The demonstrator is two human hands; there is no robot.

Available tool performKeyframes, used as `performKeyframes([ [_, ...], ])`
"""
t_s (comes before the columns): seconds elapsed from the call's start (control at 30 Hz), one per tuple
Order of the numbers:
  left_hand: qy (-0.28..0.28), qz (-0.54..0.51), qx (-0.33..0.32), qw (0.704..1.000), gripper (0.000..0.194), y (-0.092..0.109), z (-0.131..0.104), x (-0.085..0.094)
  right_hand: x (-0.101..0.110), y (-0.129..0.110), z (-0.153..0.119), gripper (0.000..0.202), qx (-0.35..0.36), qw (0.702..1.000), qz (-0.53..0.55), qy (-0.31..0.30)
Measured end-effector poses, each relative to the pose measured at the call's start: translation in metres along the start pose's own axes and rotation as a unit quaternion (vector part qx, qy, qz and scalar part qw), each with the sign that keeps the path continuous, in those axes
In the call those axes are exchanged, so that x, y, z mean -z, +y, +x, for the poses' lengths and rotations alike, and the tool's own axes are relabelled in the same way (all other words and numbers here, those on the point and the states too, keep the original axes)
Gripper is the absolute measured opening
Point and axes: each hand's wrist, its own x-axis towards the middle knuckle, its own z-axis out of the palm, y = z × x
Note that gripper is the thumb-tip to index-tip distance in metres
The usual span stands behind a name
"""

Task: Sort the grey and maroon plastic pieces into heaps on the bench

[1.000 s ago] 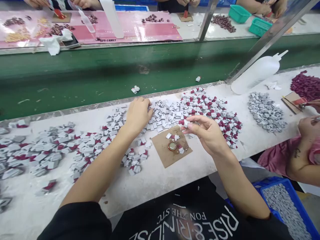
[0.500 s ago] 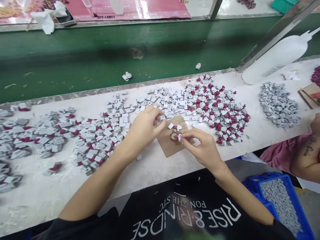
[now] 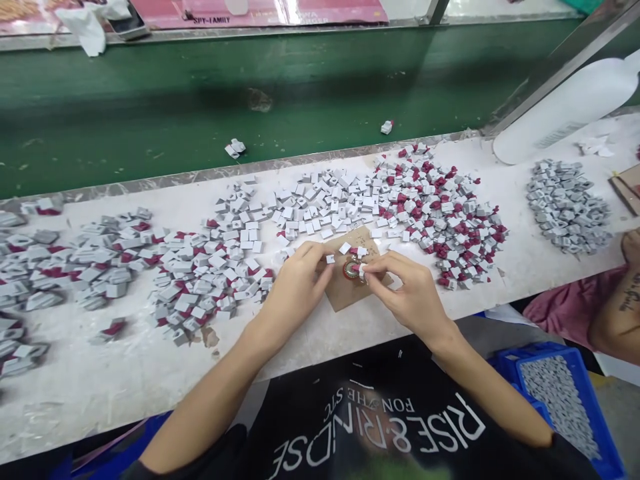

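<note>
My left hand [image 3: 305,280] pinches a small grey-white piece [image 3: 330,259] between thumb and fingertips, over the left edge of a brown cardboard square [image 3: 340,293]. Between the fingertips of my right hand [image 3: 405,283] is a small white and dark red piece [image 3: 363,269]. It is held beside a round red-rimmed cap [image 3: 351,268] lying on the cardboard. A few white and red pieces [image 3: 345,248] rest behind the cap. Further back spreads a heap of grey-white pieces [image 3: 330,200].
Mixed grey and red pieces [image 3: 440,213] lie right of centre, with more at the left [image 3: 190,280]. At the right are a grey pile [image 3: 567,207], a white bottle [image 3: 565,113], a blue crate [image 3: 595,400] and another person's arm [image 3: 620,307]. A green belt [image 3: 175,113] runs behind.
My left hand has moved slightly down and nearer to me, still pinching its piece. My right hand stays almost in place by the cap. The whole view has shifted a little.
</note>
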Motion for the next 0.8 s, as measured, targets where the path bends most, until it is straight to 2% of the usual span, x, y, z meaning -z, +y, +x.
performKeyframes([
  [0.1, 0.014, -0.073, 0.012, 0.997, 0.016, 0.004, 0.003, 0.005, 0.0, 0.0, 0.0, 0.014, -0.011, 0.999, 0.029, 0.017],
  [0.2, 0.021, -0.176, 0.031, 0.984, 0.014, 0.011, 0.012, 0.008, 0.002, 0.002, 0.005, 0.006, -0.068, 0.988, 0.131, 0.047],
  [0.27, 0.012, -0.261, 0.039, 0.964, 0.016, 0.017, 0.02, 0.009, 0.004, 0.005, 0.012, 0.003, -0.109, 0.965, 0.227, 0.075],
  [0.4, -0.024, -0.389, 0.05, 0.919, 0.023, 0.03, 0.035, 0.008, 0.005, 0.006, 0.028, 0.014, -0.142, 0.91, 0.373, 0.114],
  [0.6, -0.041, -0.455, 0.073, 0.886, 0.037, 0.04, 0.044, 0.007, -0.001, 0.002, 0.035, 0.018, -0.149, 0.884, 0.427, 0.115],
  [0.8, -0.051, -0.458, 0.082, 0.884, 0.035, 0.037, 0.046, 0.005, -0.001, 0.005, 0.035, 0.019, -0.152, 0.886, 0.421, 0.12],
])
